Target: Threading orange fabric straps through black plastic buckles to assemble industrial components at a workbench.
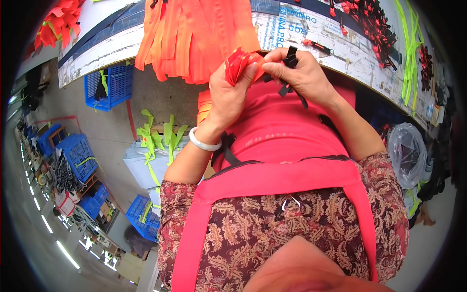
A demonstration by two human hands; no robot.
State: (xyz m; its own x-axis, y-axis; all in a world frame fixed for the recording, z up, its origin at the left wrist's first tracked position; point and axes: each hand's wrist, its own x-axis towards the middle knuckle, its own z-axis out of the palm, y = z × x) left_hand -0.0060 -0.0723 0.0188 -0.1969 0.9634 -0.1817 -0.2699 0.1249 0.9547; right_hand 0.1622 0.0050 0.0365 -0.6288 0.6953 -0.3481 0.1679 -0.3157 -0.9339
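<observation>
Close to the table's front edge, my left hand is closed around a bunch of folded orange-red fabric strips, their ends fanning out above the thumb. My right hand meets it from the right, thumb and forefinger pinched at the end of the orange-red fabric. Short black straps stick out between its fingers and hang below the palm. What lies exactly between the fingertips is partly hidden. A thick pile of long orange strips hangs over the table edge beside my left hand.
The white-patterned table carries a heap of small black-and-red pieces, a single similar piece and yellow-green strips. Blue crates stand at left, near a pale stack topped with yellow-green strips. A clear plastic bag is at right.
</observation>
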